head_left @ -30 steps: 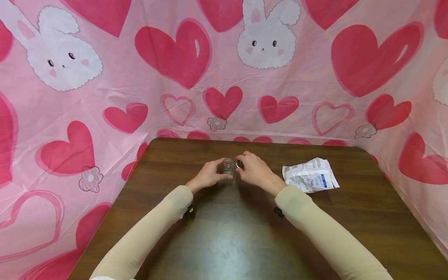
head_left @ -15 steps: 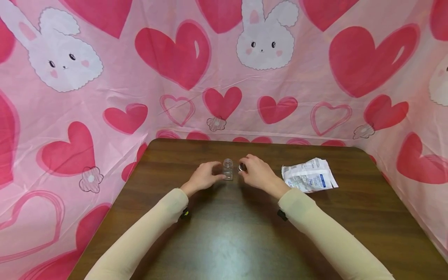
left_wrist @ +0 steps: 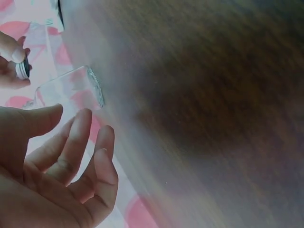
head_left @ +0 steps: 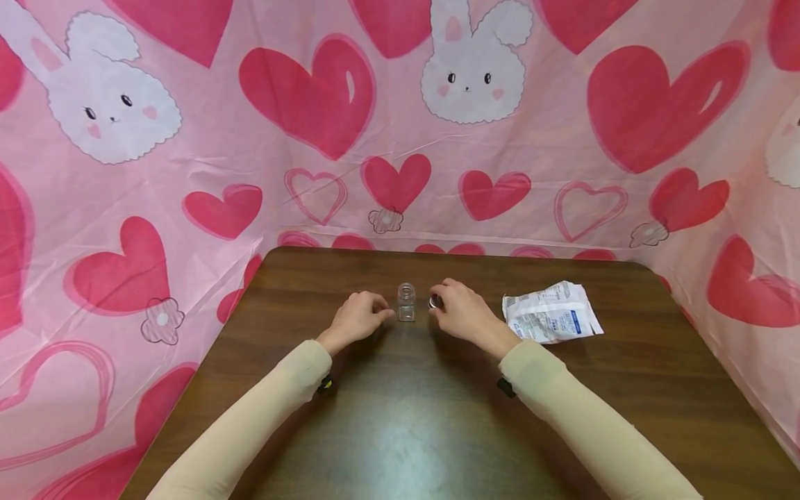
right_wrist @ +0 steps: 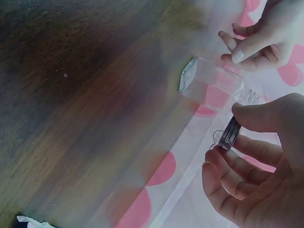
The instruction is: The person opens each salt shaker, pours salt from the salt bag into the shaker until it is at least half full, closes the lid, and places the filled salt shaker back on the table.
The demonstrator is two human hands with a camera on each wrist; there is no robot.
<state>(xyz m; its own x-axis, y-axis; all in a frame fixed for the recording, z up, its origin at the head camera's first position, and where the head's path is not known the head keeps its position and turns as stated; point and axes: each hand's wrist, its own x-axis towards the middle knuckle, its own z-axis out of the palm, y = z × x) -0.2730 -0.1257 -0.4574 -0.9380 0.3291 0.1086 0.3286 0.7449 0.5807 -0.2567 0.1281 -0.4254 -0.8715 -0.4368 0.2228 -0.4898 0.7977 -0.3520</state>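
Note:
A small clear square glass bottle stands upright on the table with its threaded neck uncapped. Just to its left, my left hand is held apart from it; in the left wrist view the fingers are loosely bent and hold nothing. On the bottle's other side, my right hand pinches a silver screw cap between thumb and fingers. A small clear loop shows beside the cap in the right wrist view; what it is I cannot tell.
A white printed packet lies on the brown wooden table, right of my right hand. Behind the table and at both sides hangs a pink cloth with hearts and rabbits.
My left hand has let go of the glass bottle and drawn back to the left. The right hand has shifted slightly right, still holding the cap. The bottle stays in place.

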